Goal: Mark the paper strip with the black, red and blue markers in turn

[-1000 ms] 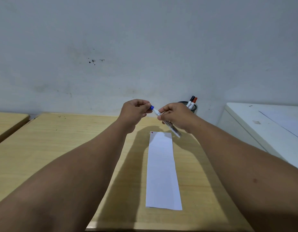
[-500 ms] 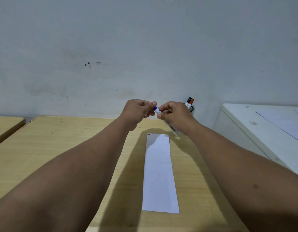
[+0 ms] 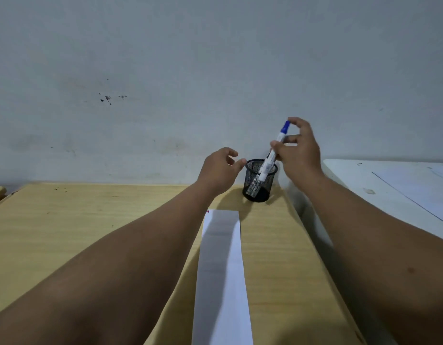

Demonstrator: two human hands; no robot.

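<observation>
While the wooden desk (image 3: 103, 232) fills most of the view, the black mesh cup (image 3: 259, 181) at its far edge serves as the landmark for everything else. Nearer the person than the cup, the paper strip (image 3: 221, 270) lies flat and lengthwise on the desk, its far end stopping just short of the cup's base, with a small dark and red mark at its far left corner. Left of the cup, the left hand (image 3: 219, 171) hangs with its fingers loosely spread and nothing in them, the thumb close to the rim. Above and right of the cup, the right hand (image 3: 300, 150) pinches the capped blue marker (image 3: 272, 151) between thumb and fingertips, blue cap uppermost, lower end already inside the rim. Other pens stand inside the mesh, their colours hard to tell.

This looks like the blue marker being put back, which would be the closing step. To do it well, I would lower the marker straight down until it rests on the bottom before letting go, and let the free hand steady the light cup against tipping.
</observation>
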